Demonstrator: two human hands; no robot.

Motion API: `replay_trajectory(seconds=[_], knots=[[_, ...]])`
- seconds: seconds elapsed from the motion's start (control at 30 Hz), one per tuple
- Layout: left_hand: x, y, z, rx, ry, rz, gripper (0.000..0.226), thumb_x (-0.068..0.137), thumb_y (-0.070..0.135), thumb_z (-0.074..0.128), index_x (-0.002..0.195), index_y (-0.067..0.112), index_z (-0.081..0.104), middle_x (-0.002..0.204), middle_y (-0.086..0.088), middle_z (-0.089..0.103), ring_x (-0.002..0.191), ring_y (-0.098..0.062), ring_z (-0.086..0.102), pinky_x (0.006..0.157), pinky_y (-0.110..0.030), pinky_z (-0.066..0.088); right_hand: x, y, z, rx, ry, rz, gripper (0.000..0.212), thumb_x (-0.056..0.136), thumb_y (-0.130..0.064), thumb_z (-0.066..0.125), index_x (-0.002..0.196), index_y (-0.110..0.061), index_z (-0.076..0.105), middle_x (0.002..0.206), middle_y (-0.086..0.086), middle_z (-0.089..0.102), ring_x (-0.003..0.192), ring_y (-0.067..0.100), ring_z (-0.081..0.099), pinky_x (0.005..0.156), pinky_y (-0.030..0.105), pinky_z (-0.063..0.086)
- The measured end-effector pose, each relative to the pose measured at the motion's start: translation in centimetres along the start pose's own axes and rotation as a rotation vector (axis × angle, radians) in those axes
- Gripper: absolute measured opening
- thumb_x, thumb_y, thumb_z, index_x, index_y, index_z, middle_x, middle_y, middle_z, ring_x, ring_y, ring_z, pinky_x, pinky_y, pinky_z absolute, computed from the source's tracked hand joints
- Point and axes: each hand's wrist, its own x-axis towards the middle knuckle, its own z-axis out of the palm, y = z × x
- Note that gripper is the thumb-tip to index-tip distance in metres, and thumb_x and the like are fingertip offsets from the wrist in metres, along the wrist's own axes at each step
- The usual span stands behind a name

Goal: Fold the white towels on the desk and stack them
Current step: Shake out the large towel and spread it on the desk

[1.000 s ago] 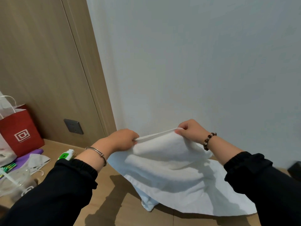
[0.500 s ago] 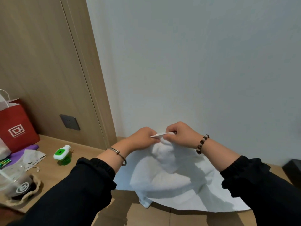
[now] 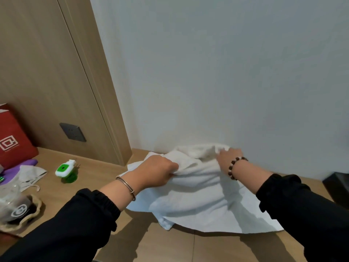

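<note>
Desk (image 3: 170, 246), towel (image 3: 198, 197) in left grip (image 3: 156, 172), right grip (image 3: 225, 156)

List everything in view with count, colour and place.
towel: at least one, white, desk centre
desk: one, light wood, below everything
bag: one, red, far left
socket: one, grey, wood panel left
device: one, green and white, left of towel
pouch: one, off-white, left of device
cup: one, clear with dark drink, bottom left
box: one, black, right edge
bangle: one, metal, left wrist
beads: one string, brown, right wrist
left hand: one, grips towel's near fold
right hand: one, on towel's far edge, grip blurred
</note>
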Motion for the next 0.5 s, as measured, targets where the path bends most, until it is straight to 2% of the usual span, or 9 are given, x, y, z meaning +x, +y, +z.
replay_trajectory(seconds=[0.1, 0.17, 0.2, 0.23, 0.3, 0.37, 0.4, 0.43, 0.5], knots=[[-0.3, -1.0, 0.2, -0.040, 0.048, -0.052, 0.016, 0.088, 0.018, 0.049, 0.073, 0.013, 0.049, 0.070, -0.010, 0.056, 0.063, -0.027, 0.041, 0.050, -0.032, 0.016, 0.7, 1.2, -0.8, 0.236, 0.183, 0.208, 0.054, 0.094, -0.008, 0.035, 0.146, -0.013, 0.019, 0.144, 0.011, 0.031, 0.106, 0.033, 0.057, 0.068, 0.035, 0.045], [-0.5, -1.8, 0.1, -0.035, 0.054, -0.104, 0.017, 0.089, 0.018, 0.048, 0.073, 0.013, 0.049, 0.068, -0.009, 0.053, 0.065, -0.030, 0.048, 0.052, -0.032, 0.018, 1.2, 1.8, -1.2, 0.406, 0.237, 0.325, 0.055, 0.094, -0.008, 0.035, 0.145, -0.010, 0.017, 0.141, 0.016, 0.034, 0.102, 0.034, 0.059, 0.068, 0.036, 0.043], [-0.6, -2.3, 0.2, -0.008, 0.048, -0.123, 0.015, 0.089, 0.019, 0.047, 0.076, 0.013, 0.050, 0.071, -0.008, 0.055, 0.070, -0.031, 0.052, 0.055, -0.031, 0.021, 1.2, 2.3, -1.4, 0.459, 0.202, 0.368, 0.052, 0.094, -0.009, 0.035, 0.143, -0.007, 0.022, 0.136, 0.018, 0.041, 0.103, 0.034, 0.059, 0.072, 0.036, 0.044], [-0.8, -2.6, 0.4, 0.022, 0.033, -0.137, 0.013, 0.089, 0.019, 0.046, 0.079, 0.013, 0.051, 0.075, -0.008, 0.057, 0.074, -0.031, 0.054, 0.057, -0.030, 0.023, 1.0, 2.9, -1.6, 0.485, 0.122, 0.372, 0.044, 0.094, -0.010, 0.035, 0.137, -0.005, 0.033, 0.129, 0.017, 0.049, 0.103, 0.033, 0.058, 0.077, 0.036, 0.044], [-1.4, -3.0, 0.8, 0.084, -0.024, -0.144, 0.010, 0.089, 0.018, 0.042, 0.085, 0.016, 0.051, 0.083, -0.006, 0.060, 0.079, -0.031, 0.056, 0.059, -0.030, 0.028, 0.3, 3.8, -2.1, 0.443, -0.168, 0.260, 0.027, 0.094, -0.013, 0.035, 0.111, -0.004, 0.054, 0.109, 0.007, 0.057, 0.097, 0.027, 0.058, 0.080, 0.030, 0.039], [-1.9, -2.8, 1.5, 0.097, -0.087, -0.135, 0.008, 0.089, 0.015, 0.040, 0.085, 0.018, 0.047, 0.086, -0.005, 0.060, 0.081, -0.030, 0.056, 0.061, -0.031, 0.033, -0.3, 3.3, -2.5, 0.299, -0.458, 0.139, 0.023, 0.093, -0.015, 0.036, 0.082, -0.009, 0.055, 0.087, 0.002, 0.046, 0.077, 0.019, 0.052, 0.076, 0.026, 0.033], [-2.0, -2.6, 1.7, 0.085, -0.080, -0.124, 0.008, 0.088, 0.013, 0.042, 0.083, 0.018, 0.046, 0.084, -0.006, 0.060, 0.079, -0.031, 0.057, 0.061, -0.032, 0.035, -0.2, 2.6, -2.5, 0.286, -0.498, 0.115, 0.027, 0.093, -0.017, 0.036, 0.081, -0.009, 0.059, 0.085, 0.002, 0.047, 0.075, 0.018, 0.050, 0.077, 0.026, 0.033], [-2.1, -2.4, 1.8, 0.064, -0.030, -0.096, 0.009, 0.085, 0.009, 0.048, 0.079, 0.016, 0.046, 0.078, -0.008, 0.059, 0.072, -0.031, 0.057, 0.058, -0.032, 0.037, 0.2, 1.7, -2.3, 0.282, -0.455, 0.094, 0.029, 0.094, -0.021, 0.036, 0.093, -0.011, 0.063, 0.093, 0.003, 0.052, 0.083, 0.019, 0.054, 0.081, 0.029, 0.036], [-2.3, -2.4, 1.8, 0.037, 0.097, -0.010, 0.027, 0.063, -0.001, 0.069, 0.063, 0.013, 0.045, 0.056, -0.007, 0.054, 0.047, -0.028, 0.052, 0.043, -0.027, 0.031, 1.3, -0.8, -2.0, 0.302, -0.135, 0.095, 0.033, 0.094, -0.024, 0.035, 0.117, -0.011, 0.055, 0.110, 0.002, 0.059, 0.102, 0.024, 0.059, 0.080, 0.034, 0.042]])
